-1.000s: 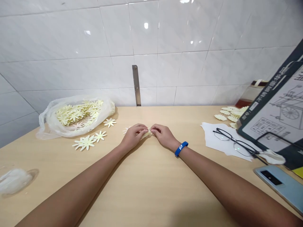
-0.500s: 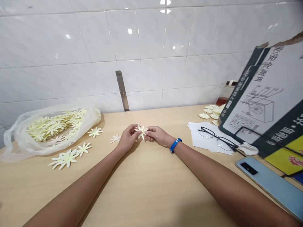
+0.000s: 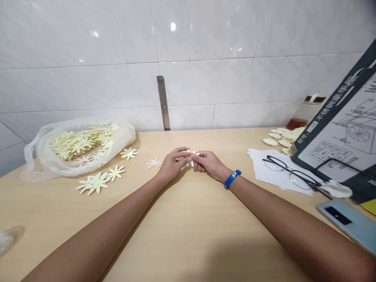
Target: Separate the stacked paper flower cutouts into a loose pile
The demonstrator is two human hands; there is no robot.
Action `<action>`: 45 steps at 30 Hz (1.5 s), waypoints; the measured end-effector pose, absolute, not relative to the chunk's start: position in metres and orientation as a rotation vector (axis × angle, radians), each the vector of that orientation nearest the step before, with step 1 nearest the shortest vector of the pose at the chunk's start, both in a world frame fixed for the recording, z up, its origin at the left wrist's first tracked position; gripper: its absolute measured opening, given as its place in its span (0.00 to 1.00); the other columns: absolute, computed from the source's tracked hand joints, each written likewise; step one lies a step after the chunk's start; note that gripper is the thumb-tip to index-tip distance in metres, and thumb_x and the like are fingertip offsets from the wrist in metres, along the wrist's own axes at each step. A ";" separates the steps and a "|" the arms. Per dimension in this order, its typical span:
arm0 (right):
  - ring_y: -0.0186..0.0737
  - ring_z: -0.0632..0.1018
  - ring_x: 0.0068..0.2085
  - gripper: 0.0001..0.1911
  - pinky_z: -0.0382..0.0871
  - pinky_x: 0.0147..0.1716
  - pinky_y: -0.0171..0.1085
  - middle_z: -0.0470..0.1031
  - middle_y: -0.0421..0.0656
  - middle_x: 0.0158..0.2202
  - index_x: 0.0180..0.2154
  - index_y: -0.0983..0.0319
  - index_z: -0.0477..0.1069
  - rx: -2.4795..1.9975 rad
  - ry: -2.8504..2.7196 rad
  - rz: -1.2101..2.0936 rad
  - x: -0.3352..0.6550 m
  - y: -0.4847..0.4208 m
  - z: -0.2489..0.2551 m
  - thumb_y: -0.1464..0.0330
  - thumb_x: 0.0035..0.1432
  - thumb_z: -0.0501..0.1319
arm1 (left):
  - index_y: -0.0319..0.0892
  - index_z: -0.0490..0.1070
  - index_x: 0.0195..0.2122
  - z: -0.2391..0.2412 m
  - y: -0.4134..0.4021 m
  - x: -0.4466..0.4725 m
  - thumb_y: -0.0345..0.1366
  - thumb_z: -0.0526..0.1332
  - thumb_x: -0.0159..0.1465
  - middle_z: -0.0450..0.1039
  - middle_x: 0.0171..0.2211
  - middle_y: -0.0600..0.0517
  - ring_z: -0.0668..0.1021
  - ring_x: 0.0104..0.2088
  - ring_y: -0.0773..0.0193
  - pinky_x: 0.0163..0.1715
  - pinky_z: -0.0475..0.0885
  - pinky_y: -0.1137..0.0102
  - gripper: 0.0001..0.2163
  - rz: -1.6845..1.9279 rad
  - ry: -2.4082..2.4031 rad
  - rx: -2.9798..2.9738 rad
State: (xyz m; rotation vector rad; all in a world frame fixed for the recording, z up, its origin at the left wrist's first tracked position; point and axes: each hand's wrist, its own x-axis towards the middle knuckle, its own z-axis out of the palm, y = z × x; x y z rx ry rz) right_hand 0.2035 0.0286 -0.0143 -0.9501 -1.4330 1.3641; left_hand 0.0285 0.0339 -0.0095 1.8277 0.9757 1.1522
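Between my two hands, over the middle of the table, is a pale yellow flower-shaped cutout (image 3: 192, 162) with narrow petals. My left hand (image 3: 174, 164) pinches it from the left with thumb and fingers. From the other side my right hand (image 3: 209, 163), with a blue band on the wrist, grips it, the thumb lying over its petals. My fingers cover part of the cutout. A single paler cutout (image 3: 154, 163) lies flat just left of my left hand. Further left are more loose flower cutouts (image 3: 96, 182), some overlapping.
A translucent plastic bag (image 3: 44, 158) full of flower cutouts stands at the left. To the right are scalloped yellow pieces (image 3: 270, 142), a jar (image 3: 307, 111), white paper (image 3: 258, 168) under glasses (image 3: 289, 170), a phone (image 3: 349, 223) and a large printed box (image 3: 337, 129).
The view has shifted, so everything sits further right in the picture. My left fingers now reach across the top of the cutout, and my right thumb has come over its petals.
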 end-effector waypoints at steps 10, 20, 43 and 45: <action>0.28 0.64 0.19 0.21 0.54 0.18 0.31 0.68 0.37 0.17 0.22 0.63 0.69 -0.916 -1.437 1.387 0.205 0.029 -0.018 0.53 0.48 0.68 | 0.43 0.80 0.34 -0.007 0.035 0.026 0.43 0.68 0.53 0.72 0.50 0.44 0.74 0.49 0.53 0.46 0.71 0.63 0.12 1.137 0.919 1.757; 0.27 0.62 0.18 0.19 0.55 0.19 0.31 0.68 0.36 0.17 0.21 0.63 0.67 -0.915 -1.491 1.358 0.206 0.031 -0.021 0.55 0.50 0.66 | 0.39 0.72 0.27 -0.010 0.045 0.023 0.42 0.68 0.52 0.74 0.43 0.47 0.75 0.42 0.61 0.44 0.72 0.66 0.11 1.384 0.934 1.263; 0.27 0.64 0.17 0.18 0.56 0.15 0.29 0.68 0.37 0.17 0.22 0.63 0.68 -0.953 -1.412 1.350 0.207 0.030 -0.019 0.56 0.48 0.68 | 0.42 0.69 0.51 -0.010 0.034 0.030 0.37 0.67 0.54 0.73 0.41 0.48 0.76 0.39 0.63 0.41 0.72 0.66 0.22 1.203 0.924 1.648; 0.27 0.63 0.16 0.19 0.55 0.14 0.29 0.67 0.36 0.16 0.22 0.63 0.68 -0.996 -1.376 1.349 0.206 0.030 -0.018 0.55 0.46 0.69 | 0.41 0.70 0.50 -0.007 0.033 0.030 0.38 0.68 0.53 0.72 0.40 0.49 0.75 0.38 0.64 0.41 0.71 0.66 0.23 1.148 0.910 1.608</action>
